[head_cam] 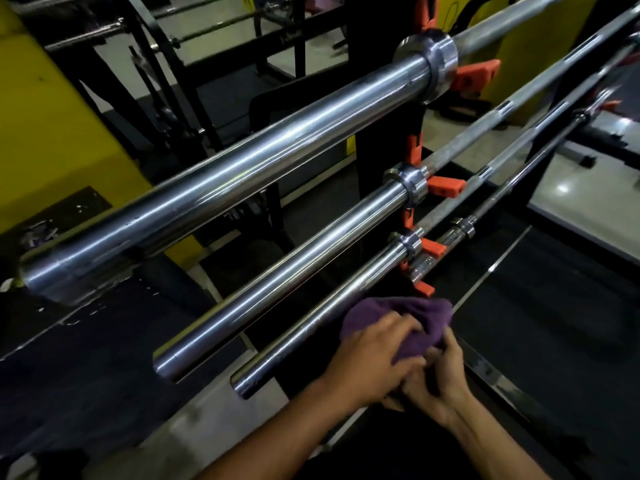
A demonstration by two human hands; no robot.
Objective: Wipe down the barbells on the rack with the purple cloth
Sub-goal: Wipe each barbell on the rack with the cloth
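Down at the rack's low end, both your hands bunch the purple cloth (398,320): left hand (374,358) gripping on top, right hand (436,375) pinching beneath. Nearest barbell sleeve (311,323) lies just left of the cloth, running up-right toward the orange pegs (433,249). Your left hand's closer, I'd say.

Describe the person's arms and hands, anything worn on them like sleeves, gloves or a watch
Both forearms are bare as far as the frame shows, with no sleeve in view. The left hand and right hand wear no gloves, and no watch, bracelet or ring shows on them.
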